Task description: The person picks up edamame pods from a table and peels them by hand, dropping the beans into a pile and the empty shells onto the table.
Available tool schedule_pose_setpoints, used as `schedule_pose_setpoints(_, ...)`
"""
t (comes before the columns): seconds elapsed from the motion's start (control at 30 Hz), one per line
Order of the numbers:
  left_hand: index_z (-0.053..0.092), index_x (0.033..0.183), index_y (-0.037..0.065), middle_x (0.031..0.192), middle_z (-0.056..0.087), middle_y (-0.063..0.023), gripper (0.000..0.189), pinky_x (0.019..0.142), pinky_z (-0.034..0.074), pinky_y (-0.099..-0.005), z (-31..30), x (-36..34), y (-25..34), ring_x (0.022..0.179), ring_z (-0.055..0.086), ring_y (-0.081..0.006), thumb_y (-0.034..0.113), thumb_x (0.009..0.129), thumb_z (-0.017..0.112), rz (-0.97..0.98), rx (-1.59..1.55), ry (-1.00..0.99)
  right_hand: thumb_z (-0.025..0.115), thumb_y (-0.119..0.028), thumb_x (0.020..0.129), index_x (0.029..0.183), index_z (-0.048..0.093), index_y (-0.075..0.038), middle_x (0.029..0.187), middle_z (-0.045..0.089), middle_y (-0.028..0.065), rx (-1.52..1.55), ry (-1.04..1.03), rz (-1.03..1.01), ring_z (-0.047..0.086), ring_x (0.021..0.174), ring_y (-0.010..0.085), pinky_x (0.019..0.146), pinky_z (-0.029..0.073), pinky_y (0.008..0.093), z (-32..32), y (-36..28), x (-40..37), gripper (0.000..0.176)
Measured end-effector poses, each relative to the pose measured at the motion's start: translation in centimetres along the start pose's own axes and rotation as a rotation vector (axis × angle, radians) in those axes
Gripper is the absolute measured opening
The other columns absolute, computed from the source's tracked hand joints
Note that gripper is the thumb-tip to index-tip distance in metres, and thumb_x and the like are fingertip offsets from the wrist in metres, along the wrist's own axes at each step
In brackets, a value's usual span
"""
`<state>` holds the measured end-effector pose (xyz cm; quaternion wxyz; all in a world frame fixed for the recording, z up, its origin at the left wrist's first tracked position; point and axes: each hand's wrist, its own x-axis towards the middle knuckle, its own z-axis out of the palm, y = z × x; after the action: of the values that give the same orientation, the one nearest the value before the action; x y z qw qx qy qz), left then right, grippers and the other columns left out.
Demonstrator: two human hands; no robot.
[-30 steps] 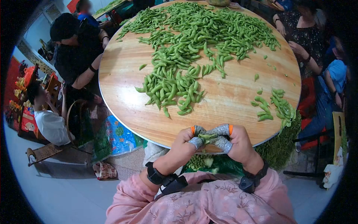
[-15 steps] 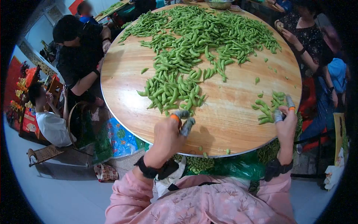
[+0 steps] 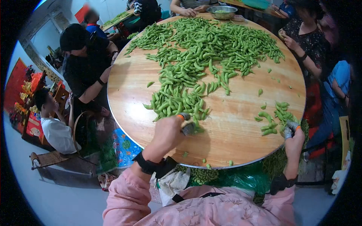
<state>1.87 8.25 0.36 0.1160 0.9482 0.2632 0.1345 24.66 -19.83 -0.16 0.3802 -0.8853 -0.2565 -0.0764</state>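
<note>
Green soybean pods (image 3: 188,100) reach toward me in a tongue from a large heap on the round wooden table (image 3: 230,132). My left hand (image 3: 168,132) is at its near end, with grey wraps and orange bands on thumb and forefinger. A blurred green pod (image 3: 197,128) shows at those fingertips. My right hand (image 3: 293,141), wrapped the same way, is at the table's right edge. Its thumb and forefinger are pinched close beside a small group of pods (image 3: 269,129); what lies between them is hidden. A blurred green bit (image 3: 185,154) appears below my left hand.
A metal bowl (image 3: 222,13) stands at the far edge. People sit around the table: one in a black cap (image 3: 74,37) at left, another in dark clothing (image 3: 307,47) at right. Below the near edge are shelled beans (image 3: 203,176) and green plastic (image 3: 245,177).
My view has tilted up slightly. The left hand has pulled a pod a little away from the pile. The right hand has moved slightly right and down, and its fingers have drawn together.
</note>
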Motion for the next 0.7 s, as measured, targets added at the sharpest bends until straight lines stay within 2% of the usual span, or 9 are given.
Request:
schedule_pose_setpoints(0.07,0.058,0.079,0.008,0.061,0.055,-0.014,0.019,0.052,0.043,-0.0377,-0.1,0.6,-1.6,0.061,0.055,-0.0315,0.019,0.064,0.063,-0.144,0.032,0.086,0.051,0.001,0.07,0.093,0.052,0.004,0.08,0.057,0.0142,-0.046,-0.014,0.031,0.054,0.072,0.0214,0.067,0.041,0.0296,-0.6,-0.6,-0.3,0.023)
schedule_pose_setpoints(0.17,0.054,0.067,0.003,0.062,0.055,-0.0163,0.011,0.051,0.042,-0.0383,-1.0,1.9,-1.8,0.06,0.056,-0.0309,0.013,0.063,0.057,-0.196,0.184,0.021,0.052,0.001,0.07,0.095,0.052,0.003,0.08,0.057,0.0134,-0.036,0.008,0.019,0.053,0.073,0.0204,0.067,0.041,0.0291,-0.3,-0.9,-0.8,0.025)
schedule_pose_setpoints(0.33,0.054,0.069,0.004,0.062,0.056,-0.0157,0.012,0.052,0.043,-0.0372,0.1,2.8,-2.5,0.061,0.056,-0.0315,0.009,0.058,0.057,-0.14,0.278,-0.085,0.052,0.001,0.07,0.096,0.051,0.003,0.078,0.056,0.0124,0.021,0.031,0.016,0.052,0.071,0.0191,0.066,0.041,0.0288,-0.1,-0.5,-0.6,0.026)
schedule_pose_setpoints(0.43,0.054,0.07,0.004,0.062,0.056,-0.0154,0.012,0.051,0.043,-0.0376,-0.8,2.5,-2.8,0.061,0.056,-0.0314,0.01,0.059,0.056,-0.132,0.275,-0.069,0.052,0.002,0.07,0.092,0.052,0.004,0.078,0.057,0.0128,-0.018,0.046,0.018,0.053,0.071,0.0198,0.066,0.042,0.0293,-0.3,-0.1,0.2,0.023)
schedule_pose_setpoints(0.5,0.054,0.07,0.005,0.061,0.055,-0.0159,0.013,0.051,0.043,-0.0384,-1.1,1.9,-3.0,0.06,0.055,-0.0322,0.013,0.06,0.056,-0.182,0.203,0.102,0.052,0.003,0.069,0.091,0.052,0.004,0.077,0.057,0.0154,-0.038,0.02,-0.029,0.055,0.072,0.0238,0.066,0.042,0.0314,-0.7,1.2,0.6,0.022)
schedule_pose_setpoints(0.57,0.056,0.076,0.003,0.058,0.056,-0.0126,0.014,0.05,0.043,-0.0336,-1.6,1.6,-3.1,0.055,0.057,-0.0244,0.012,0.065,0.059,-0.193,0.195,0.114,0.051,0.003,0.069,0.09,0.052,0.004,0.077,0.057,0.0167,-0.086,0.004,-0.014,0.055,0.073,0.0261,0.067,0.042,0.0324,-1.2,0.5,0.5,0.021)
schedule_pose_setpoints(0.63,0.057,0.087,0.002,0.064,0.057,-0.0023,0.017,0.048,0.041,-0.0238,-1.6,1.3,-3.5,0.054,0.053,-0.0125,0.012,0.074,0.057,-0.281,-0.606,0.168,0.05,0.003,0.068,0.089,0.052,0.004,0.077,0.057,0.0181,-0.127,-0.011,0.0,0.055,0.074,0.0284,0.067,0.042,0.0334,-1.4,-0.5,0.5,0.021)
schedule_pose_setpoints(0.67,0.057,0.087,0.001,0.066,0.055,0.0034,0.013,0.045,0.034,-0.0171,-1.3,1.2,-2.9,0.053,0.046,-0.0041,0.01,0.077,0.055,-0.241,-0.869,0.237,0.049,0.003,0.068,0.088,0.052,0.004,0.077,0.056,0.0187,-0.165,0.022,-0.003,0.055,0.075,0.0295,0.067,0.042,0.0337,-1.3,-0.8,0.5,0.021)
schedule_pose_setpoints(0.7,0.057,0.087,0.001,0.066,0.055,0.0034,0.013,0.045,0.034,-0.0171,-1.6,1.0,-1.9,0.053,0.046,-0.0041,0.01,0.077,0.055,-0.234,-0.869,0.238,0.047,0.003,0.068,0.088,0.053,0.004,0.078,0.056,0.0193,-0.204,0.056,-0.005,0.055,0.076,0.0305,0.066,0.042,0.034,-1.3,-1.2,0.4,0.02)
